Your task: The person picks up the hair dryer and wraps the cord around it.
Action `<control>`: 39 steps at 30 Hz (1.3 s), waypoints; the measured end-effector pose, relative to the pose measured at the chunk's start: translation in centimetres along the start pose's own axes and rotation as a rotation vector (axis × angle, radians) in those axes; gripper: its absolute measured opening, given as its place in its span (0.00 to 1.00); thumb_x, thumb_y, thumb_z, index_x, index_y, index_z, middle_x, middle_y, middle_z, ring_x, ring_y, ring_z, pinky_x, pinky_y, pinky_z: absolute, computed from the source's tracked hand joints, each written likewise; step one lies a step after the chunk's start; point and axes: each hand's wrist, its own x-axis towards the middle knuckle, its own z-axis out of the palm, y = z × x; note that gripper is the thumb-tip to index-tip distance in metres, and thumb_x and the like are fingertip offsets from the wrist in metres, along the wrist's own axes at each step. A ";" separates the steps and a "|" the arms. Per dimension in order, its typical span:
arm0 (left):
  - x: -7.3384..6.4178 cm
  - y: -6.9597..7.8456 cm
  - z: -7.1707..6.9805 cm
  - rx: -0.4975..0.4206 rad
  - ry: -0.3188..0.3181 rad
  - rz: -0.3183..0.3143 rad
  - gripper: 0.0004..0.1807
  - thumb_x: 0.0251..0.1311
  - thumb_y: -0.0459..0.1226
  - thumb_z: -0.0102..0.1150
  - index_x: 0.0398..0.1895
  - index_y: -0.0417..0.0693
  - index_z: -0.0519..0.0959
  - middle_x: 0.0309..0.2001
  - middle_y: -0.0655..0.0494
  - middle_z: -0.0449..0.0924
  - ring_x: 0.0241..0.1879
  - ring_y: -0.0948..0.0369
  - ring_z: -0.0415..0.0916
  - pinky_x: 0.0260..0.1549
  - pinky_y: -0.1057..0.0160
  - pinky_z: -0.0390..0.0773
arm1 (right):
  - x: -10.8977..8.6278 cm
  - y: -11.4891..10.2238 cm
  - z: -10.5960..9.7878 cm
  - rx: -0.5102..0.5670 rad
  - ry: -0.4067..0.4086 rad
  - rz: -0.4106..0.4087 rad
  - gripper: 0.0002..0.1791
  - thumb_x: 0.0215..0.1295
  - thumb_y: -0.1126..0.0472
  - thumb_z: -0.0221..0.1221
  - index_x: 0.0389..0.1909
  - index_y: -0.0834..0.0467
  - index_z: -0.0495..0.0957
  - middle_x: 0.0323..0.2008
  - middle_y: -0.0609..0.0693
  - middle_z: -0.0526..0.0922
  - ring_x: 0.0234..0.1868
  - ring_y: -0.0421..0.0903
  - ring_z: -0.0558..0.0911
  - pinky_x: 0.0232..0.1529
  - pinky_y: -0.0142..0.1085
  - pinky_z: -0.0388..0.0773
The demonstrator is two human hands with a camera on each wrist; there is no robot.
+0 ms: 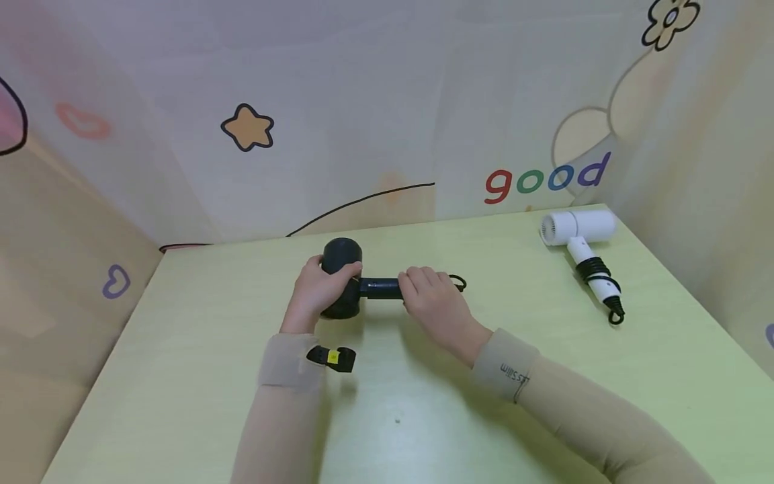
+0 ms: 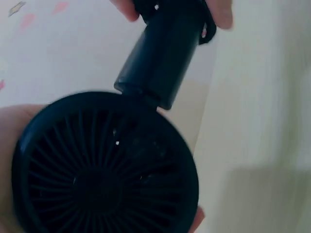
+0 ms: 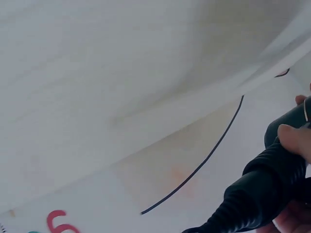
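Note:
A black hair dryer is held between both hands, over the middle of the table. My left hand grips its barrel, thumb across the near side. The right hand is wrapped round the handle, and a black cord loop sticks out past it. In the left wrist view the slatted round end of the barrel faces the camera. Cord coils wind round the handle in the right wrist view. A white hair dryer lies at the back right, its black cord wound round its handle.
The pale green table runs back to a printed curtain, which also hangs along both sides. A black strap with a yellow mark sits at the left cuff. A tiny speck lies near the front.

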 end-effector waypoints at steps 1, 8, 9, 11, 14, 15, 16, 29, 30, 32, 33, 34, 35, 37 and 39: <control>0.2 0.5 0.3 0.007 -0.026 0.001 0.49 0.53 0.60 0.57 0.72 0.46 0.51 0.64 0.43 0.63 0.58 0.47 0.69 0.48 0.47 0.78 | -0.2 0.6 -0.1 0.009 0.002 -0.002 0.19 0.50 0.61 0.70 0.40 0.65 0.77 0.35 0.55 0.81 0.34 0.50 0.81 0.32 0.38 0.81; 0.9 3.8 1.1 -0.023 -0.217 0.055 0.47 0.56 0.67 0.47 0.73 0.55 0.50 0.65 0.45 0.62 0.53 0.44 0.72 0.36 0.44 0.81 | -1.8 4.1 -1.1 0.154 -0.049 0.091 0.28 0.42 0.57 0.74 0.42 0.68 0.77 0.36 0.59 0.81 0.37 0.52 0.81 0.37 0.41 0.83; 0.8 4.3 1.2 -0.016 -0.236 0.080 0.45 0.56 0.68 0.45 0.73 0.56 0.52 0.63 0.46 0.64 0.52 0.44 0.73 0.39 0.43 0.81 | -2.0 4.4 -1.3 0.198 -0.070 0.136 0.28 0.43 0.57 0.74 0.42 0.68 0.77 0.37 0.59 0.81 0.37 0.52 0.81 0.38 0.41 0.83; 0.6 5.2 1.2 0.015 -0.262 0.147 0.42 0.58 0.69 0.39 0.71 0.57 0.57 0.62 0.47 0.67 0.53 0.44 0.73 0.44 0.41 0.78 | -2.2 5.1 -1.7 0.310 -0.123 0.250 0.28 0.43 0.57 0.74 0.43 0.67 0.77 0.39 0.59 0.81 0.39 0.52 0.80 0.40 0.42 0.82; 0.7 6.5 1.5 0.047 -0.283 0.286 0.39 0.62 0.68 0.32 0.69 0.57 0.61 0.64 0.51 0.67 0.62 0.48 0.68 0.57 0.41 0.68 | -2.3 6.0 -2.5 0.511 -0.233 0.469 0.28 0.46 0.55 0.72 0.47 0.66 0.76 0.42 0.59 0.80 0.41 0.52 0.79 0.41 0.44 0.81; 0.8 6.8 1.6 0.048 -0.287 0.326 0.38 0.63 0.67 0.31 0.70 0.58 0.60 0.66 0.53 0.65 0.66 0.51 0.63 0.61 0.42 0.64 | -2.3 6.3 -2.6 0.575 -0.266 0.544 0.29 0.47 0.55 0.72 0.47 0.65 0.76 0.43 0.59 0.80 0.41 0.52 0.79 0.41 0.44 0.80; 0.9 7.1 1.8 0.043 -0.294 0.367 0.37 0.64 0.66 0.30 0.71 0.58 0.59 0.69 0.55 0.62 0.69 0.53 0.58 0.65 0.44 0.60 | -2.2 6.6 -2.8 0.631 -0.291 0.614 0.29 0.47 0.53 0.72 0.48 0.65 0.77 0.43 0.59 0.81 0.41 0.52 0.79 0.40 0.43 0.80; 1.9 5.7 2.4 0.139 -0.214 0.396 0.40 0.63 0.65 0.37 0.75 0.61 0.46 0.75 0.58 0.46 0.74 0.55 0.44 0.70 0.46 0.50 | -5.2 12.2 -1.2 1.385 -0.437 1.429 0.39 0.56 0.46 0.65 0.59 0.69 0.67 0.38 0.46 0.80 0.35 0.37 0.84 0.40 0.35 0.82; 1.8 5.1 2.1 0.142 -0.213 0.376 0.41 0.63 0.66 0.36 0.75 0.62 0.46 0.75 0.57 0.46 0.74 0.54 0.43 0.70 0.46 0.50 | -5.6 12.6 -1.2 1.411 -0.444 1.475 0.41 0.55 0.46 0.65 0.61 0.70 0.65 0.37 0.45 0.79 0.34 0.38 0.84 0.40 0.34 0.82; 1.7 3.9 1.5 0.149 -0.212 0.342 0.41 0.62 0.67 0.36 0.75 0.63 0.45 0.75 0.56 0.46 0.74 0.53 0.43 0.69 0.44 0.50 | -6.3 13.2 -1.2 1.431 -0.481 1.560 0.46 0.55 0.44 0.65 0.65 0.69 0.61 0.38 0.45 0.78 0.33 0.37 0.84 0.39 0.31 0.82; 1.7 3.2 1.3 0.148 -0.210 0.325 0.42 0.61 0.67 0.36 0.75 0.63 0.45 0.75 0.55 0.46 0.74 0.53 0.43 0.69 0.44 0.50 | -6.6 13.4 -1.3 1.434 -0.499 1.592 0.47 0.55 0.43 0.65 0.66 0.68 0.59 0.38 0.45 0.77 0.32 0.37 0.83 0.38 0.30 0.81; 1.7 2.7 1.0 0.146 -0.207 0.313 0.42 0.61 0.68 0.36 0.75 0.63 0.45 0.75 0.55 0.46 0.74 0.52 0.43 0.69 0.44 0.50 | -6.8 13.5 -1.3 1.436 -0.514 1.625 0.48 0.54 0.42 0.65 0.67 0.67 0.58 0.39 0.45 0.76 0.33 0.36 0.82 0.38 0.28 0.80; 1.7 2.1 0.8 0.146 -0.203 0.303 0.42 0.61 0.68 0.36 0.75 0.63 0.45 0.75 0.55 0.46 0.74 0.52 0.43 0.69 0.43 0.50 | -7.1 13.6 -1.3 1.436 -0.524 1.653 0.49 0.53 0.41 0.65 0.67 0.66 0.58 0.40 0.45 0.75 0.33 0.36 0.81 0.37 0.27 0.80; 1.6 1.2 0.4 0.143 -0.196 0.295 0.43 0.61 0.68 0.36 0.75 0.62 0.45 0.75 0.54 0.46 0.74 0.51 0.43 0.69 0.43 0.49 | -7.4 13.7 -1.3 1.424 -0.549 1.688 0.48 0.52 0.39 0.65 0.66 0.63 0.58 0.39 0.45 0.75 0.32 0.36 0.78 0.33 0.26 0.77; 1.5 0.6 0.2 0.136 -0.192 0.293 0.43 0.61 0.68 0.36 0.75 0.61 0.44 0.75 0.52 0.46 0.74 0.51 0.44 0.69 0.44 0.50 | -7.6 13.9 -1.3 1.423 -0.563 1.700 0.47 0.52 0.39 0.65 0.65 0.61 0.59 0.36 0.43 0.77 0.31 0.37 0.77 0.30 0.26 0.76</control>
